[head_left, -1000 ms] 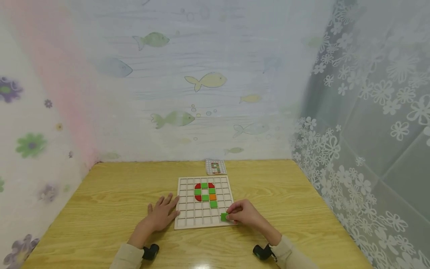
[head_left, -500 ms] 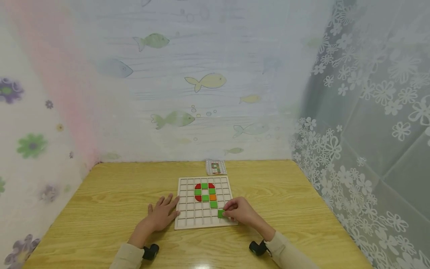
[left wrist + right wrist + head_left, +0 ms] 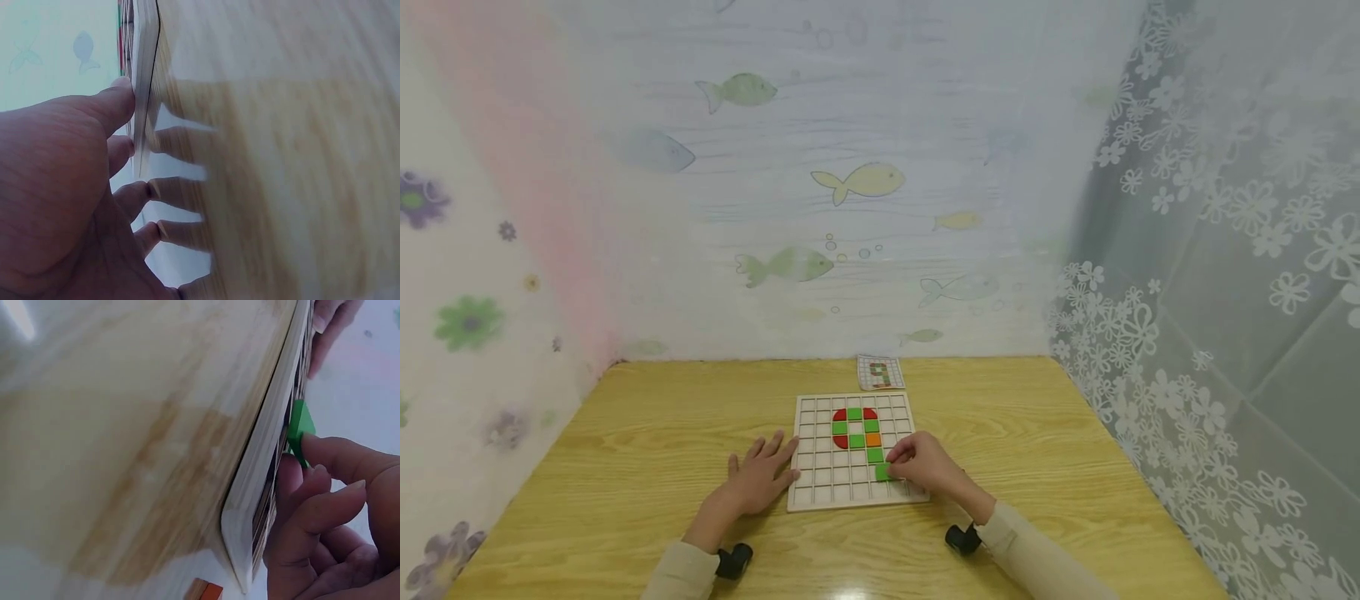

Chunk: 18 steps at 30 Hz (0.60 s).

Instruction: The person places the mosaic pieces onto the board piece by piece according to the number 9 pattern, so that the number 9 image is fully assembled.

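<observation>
My right hand point(image 3: 925, 468) pinches a green tile point(image 3: 882, 472) between the fingertips point(image 3: 312, 450), over the grid board point(image 3: 820, 492), just below the green and orange pattern. My left hand point(image 3: 758, 477) lies flat on the table point(image 3: 625, 467), fingers straight, touching the board's left edge and holding nothing.

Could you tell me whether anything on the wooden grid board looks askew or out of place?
Only one piece: the green square tile pinched in the right hand sits tilted on edge over the white wooden grid board, not flat in a cell. The left hand rests flat against the board's edge.
</observation>
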### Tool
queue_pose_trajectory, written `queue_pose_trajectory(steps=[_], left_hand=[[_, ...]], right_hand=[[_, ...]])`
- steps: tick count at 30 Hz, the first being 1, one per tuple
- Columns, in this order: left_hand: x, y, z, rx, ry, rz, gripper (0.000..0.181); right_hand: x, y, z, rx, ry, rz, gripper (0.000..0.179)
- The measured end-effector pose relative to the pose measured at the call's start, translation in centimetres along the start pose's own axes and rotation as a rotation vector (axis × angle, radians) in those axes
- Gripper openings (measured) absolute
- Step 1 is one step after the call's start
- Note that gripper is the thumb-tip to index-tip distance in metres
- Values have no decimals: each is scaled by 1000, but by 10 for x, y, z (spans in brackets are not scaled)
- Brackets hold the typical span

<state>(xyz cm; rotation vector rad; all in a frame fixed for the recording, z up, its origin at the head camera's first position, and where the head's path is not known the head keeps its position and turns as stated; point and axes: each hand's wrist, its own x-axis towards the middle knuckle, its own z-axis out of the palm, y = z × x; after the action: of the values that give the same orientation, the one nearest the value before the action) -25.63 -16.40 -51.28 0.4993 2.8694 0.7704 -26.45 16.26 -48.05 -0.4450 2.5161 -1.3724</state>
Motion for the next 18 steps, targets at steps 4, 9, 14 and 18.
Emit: queue_pose_trajectory(steps=[4, 9, 14, 18], left_hand=[[0, -1, 2, 6, 4, 2, 63], [-1, 0, 1, 11, -3, 0, 64], [-5, 10, -7, 1, -35, -11, 64], [-9, 17, -13, -7, -44, -17, 63]], right_hand=[[3, -2, 1, -18, -17, -16, 8], [6, -3, 1, -36, -26, 4, 6], [9, 1, 1, -31, -26, 0, 8], [9, 4, 1, -26, -31, -19, 12]])
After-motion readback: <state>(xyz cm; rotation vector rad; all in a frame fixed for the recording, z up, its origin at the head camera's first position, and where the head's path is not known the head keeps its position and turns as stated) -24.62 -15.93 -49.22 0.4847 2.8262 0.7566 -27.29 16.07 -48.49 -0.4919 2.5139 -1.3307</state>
